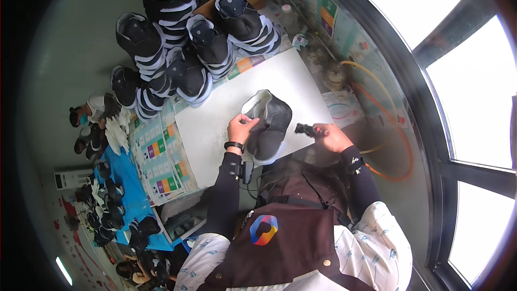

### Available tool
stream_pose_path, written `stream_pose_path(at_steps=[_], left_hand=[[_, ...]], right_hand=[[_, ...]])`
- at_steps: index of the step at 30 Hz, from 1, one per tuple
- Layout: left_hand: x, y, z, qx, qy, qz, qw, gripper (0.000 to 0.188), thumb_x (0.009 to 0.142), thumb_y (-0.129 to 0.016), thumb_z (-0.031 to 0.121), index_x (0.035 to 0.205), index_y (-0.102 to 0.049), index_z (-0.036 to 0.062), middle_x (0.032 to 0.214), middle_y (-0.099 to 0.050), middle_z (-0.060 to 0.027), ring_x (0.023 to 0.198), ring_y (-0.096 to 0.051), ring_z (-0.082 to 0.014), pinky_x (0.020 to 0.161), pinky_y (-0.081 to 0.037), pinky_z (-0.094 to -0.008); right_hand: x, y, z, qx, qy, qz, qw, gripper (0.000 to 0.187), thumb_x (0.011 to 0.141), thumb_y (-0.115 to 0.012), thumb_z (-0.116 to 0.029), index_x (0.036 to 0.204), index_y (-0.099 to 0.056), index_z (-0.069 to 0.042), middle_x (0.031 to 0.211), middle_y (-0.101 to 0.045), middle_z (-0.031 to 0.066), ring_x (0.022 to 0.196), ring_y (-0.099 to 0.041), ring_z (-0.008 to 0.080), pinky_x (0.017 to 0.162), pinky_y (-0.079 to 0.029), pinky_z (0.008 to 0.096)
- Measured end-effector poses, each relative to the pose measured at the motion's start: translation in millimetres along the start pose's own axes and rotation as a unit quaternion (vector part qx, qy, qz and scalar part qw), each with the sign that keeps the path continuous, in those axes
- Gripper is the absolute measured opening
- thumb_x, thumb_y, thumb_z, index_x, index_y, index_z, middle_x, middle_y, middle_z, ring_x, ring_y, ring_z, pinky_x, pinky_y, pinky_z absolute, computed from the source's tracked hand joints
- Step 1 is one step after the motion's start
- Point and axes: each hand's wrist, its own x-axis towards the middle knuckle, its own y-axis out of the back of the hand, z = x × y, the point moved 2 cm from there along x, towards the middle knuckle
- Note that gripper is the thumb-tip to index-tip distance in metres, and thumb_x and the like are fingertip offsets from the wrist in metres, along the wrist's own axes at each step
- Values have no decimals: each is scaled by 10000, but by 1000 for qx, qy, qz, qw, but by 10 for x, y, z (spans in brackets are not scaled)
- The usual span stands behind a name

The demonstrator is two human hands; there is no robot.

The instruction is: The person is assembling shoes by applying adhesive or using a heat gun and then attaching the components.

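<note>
A black shoe (274,124) with a pale lining and a white sole edge rests upright on the white board (207,129), its opening at the far end. At the near left of that opening is my left hand (240,129), thumb and fingers pinching the shoe's collar. To the right, apart from the shoe, my right hand (335,137) is closed round a small black tool (307,130) with a red part. The tool's tip points left toward the shoe; its exact kind does not show.
Stacks of black shoe uppers with white edges (210,48) stand at the far left. Printed sheets (156,151) line the table beside the board. An orange hose (412,153) loops along the window wall at right. Another person (97,108) sits by the blue table (132,183).
</note>
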Motion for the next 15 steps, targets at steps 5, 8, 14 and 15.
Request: stream_pose_path(at_steps=[5,8,14,15], left_hand=[[-1,582,315,-166,51,-140,975,349,954,-742,44,1236,-540,82,1010,-694,-36,874,-648,-94,723,-520,-248],[137,1175,63,-163,1,-192,968,538,1004,-680,26,1473,-417,56,1099,-699,-98,1008,-691,-147,865,-579,-296],[292,1475,-148,-200,54,-229,951,297,1080,-586,136,1352,-578,17,1232,-695,-46,1112,-688,-137,977,-563,-317],[311,1479,-188,-199,56,-229,951,297,1080,-586,136,1352,-578,17,1232,-695,-46,1112,-688,-137,977,-563,-317]], right_hand=[[-235,195,-75,191,-38,-1,981,246,803,-629,-14,1046,-667,-27,928,-747,50,853,-669,202,804,-520,335],[-238,151,-269,198,5,-3,980,243,818,-645,14,1057,-659,-28,928,-734,39,878,-668,156,825,-516,321],[-195,-107,-641,105,108,-64,987,223,870,-711,-76,1080,-643,-43,801,-656,138,766,-657,316,752,-509,393],[-190,-136,-717,101,112,-81,985,221,871,-703,-78,1080,-641,-43,791,-642,150,758,-651,342,744,-506,403]])
